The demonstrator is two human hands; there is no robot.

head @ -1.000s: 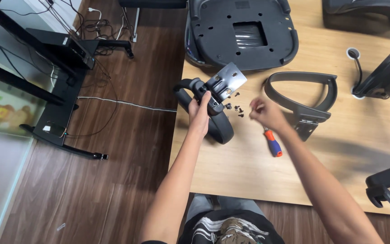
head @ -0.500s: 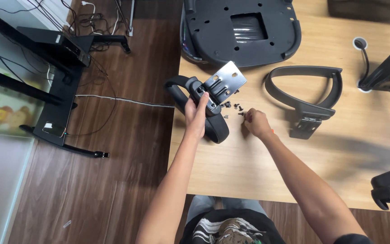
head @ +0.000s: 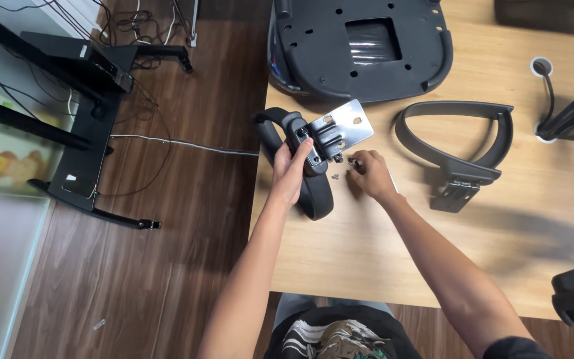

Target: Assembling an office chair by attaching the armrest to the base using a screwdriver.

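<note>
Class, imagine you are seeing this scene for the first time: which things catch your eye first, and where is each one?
Mid-table, the left hand has its grip around a black armrest with a shiny metal plate, while the right hand touches small dark screws beside it. A big black chair seat lies at the wooden table's far edge, and a second armrest lies to the right.
</note>
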